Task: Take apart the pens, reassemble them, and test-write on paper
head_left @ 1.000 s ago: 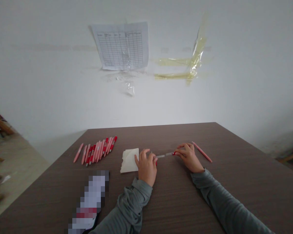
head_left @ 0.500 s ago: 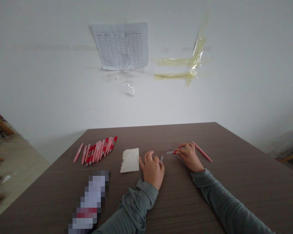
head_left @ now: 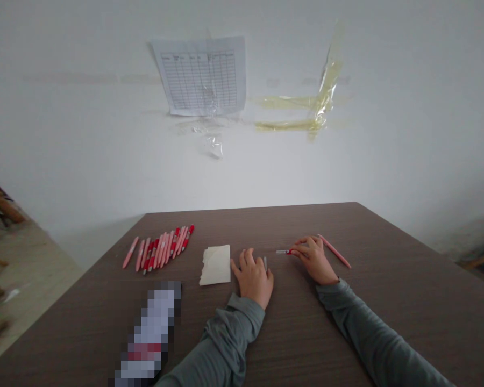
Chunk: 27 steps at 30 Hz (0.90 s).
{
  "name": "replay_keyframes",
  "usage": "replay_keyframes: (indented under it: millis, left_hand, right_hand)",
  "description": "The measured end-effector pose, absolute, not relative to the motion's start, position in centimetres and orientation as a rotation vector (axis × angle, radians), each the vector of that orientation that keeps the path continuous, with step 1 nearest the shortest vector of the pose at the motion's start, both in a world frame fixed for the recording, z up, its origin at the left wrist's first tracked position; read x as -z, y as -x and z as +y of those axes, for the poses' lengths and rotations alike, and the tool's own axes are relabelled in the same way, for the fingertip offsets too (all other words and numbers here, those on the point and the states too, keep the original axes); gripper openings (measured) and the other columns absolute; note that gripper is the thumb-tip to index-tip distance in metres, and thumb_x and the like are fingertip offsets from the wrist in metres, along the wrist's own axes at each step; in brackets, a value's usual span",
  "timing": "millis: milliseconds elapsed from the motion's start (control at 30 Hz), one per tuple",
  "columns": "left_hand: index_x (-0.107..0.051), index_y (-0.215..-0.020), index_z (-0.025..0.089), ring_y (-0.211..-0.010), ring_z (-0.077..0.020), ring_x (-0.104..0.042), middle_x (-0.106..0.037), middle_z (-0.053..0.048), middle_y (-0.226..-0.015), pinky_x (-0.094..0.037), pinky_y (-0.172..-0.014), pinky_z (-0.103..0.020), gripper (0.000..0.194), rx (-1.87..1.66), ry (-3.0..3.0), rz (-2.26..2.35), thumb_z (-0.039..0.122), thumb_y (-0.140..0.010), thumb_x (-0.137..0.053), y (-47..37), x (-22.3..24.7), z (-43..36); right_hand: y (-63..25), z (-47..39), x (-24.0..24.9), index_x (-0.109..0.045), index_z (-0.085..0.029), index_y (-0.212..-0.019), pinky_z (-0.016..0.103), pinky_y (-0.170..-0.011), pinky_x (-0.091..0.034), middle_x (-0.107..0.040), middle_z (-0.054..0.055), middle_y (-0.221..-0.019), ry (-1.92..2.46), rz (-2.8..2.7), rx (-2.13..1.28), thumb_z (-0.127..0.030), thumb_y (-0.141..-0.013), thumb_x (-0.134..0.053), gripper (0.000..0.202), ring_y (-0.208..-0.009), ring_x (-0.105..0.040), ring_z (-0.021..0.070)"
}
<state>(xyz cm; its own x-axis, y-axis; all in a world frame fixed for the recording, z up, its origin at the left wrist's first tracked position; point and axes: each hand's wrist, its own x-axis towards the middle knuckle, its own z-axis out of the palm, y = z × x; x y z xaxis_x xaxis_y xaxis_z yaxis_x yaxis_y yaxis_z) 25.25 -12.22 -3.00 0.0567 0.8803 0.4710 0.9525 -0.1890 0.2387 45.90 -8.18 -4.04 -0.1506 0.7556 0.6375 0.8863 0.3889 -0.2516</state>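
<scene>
Plainly, from where I stand, the far left of the dark brown, wood-grained tabletop (head_left: 298, 333) carries a slanting row of slim pink and red pens (head_left: 161, 249), one pink pen set slightly apart at its left end. Nearer lies a long, pale, dark-edged object (head_left: 151, 328), its face too blurred to make out. Right of these, a cream-white paper with a ragged left edge (head_left: 215, 266) lies flat. Just beside it is the left hand (head_left: 255, 278), grey-sleeved, fingers curled; its grip is closed, with a short, pale grey, slim piece (head_left: 265, 262) rising between thumb and index finger, the lower part hidden. Farther right, a thin clear tube with a red end (head_left: 282, 252) points left out of the right hand (head_left: 312, 260). That grip is pinched closed on the red end, and the tube sits in the space between the two hands. Just beyond the right hand, a single slender pink pen (head_left: 334, 251) lies slantwise, its near end toward the right.
</scene>
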Motion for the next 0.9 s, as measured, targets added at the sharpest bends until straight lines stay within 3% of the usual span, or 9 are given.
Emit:
replay_keyframes:
  millis: [900]
  left_hand:
    - [-0.064, -0.091, 0.019, -0.129, -0.0308, -0.033, -0.045, -0.012, -0.132, -0.021, -0.106, -0.063, 0.022, 0.728, 2.191, -1.960, 0.033, -0.075, -0.059, -25.18, 3.02, -12.09]
  right_hand:
    - [-45.84, -8.10, 4.20, -0.074, -0.028, -0.087, 0.046, -0.093, -0.038, -0.059, 0.008, -0.097, 1.382, -1.940, 0.175, -0.040, -0.088, -0.052, 0.025, -0.101, -0.042, 0.0260]
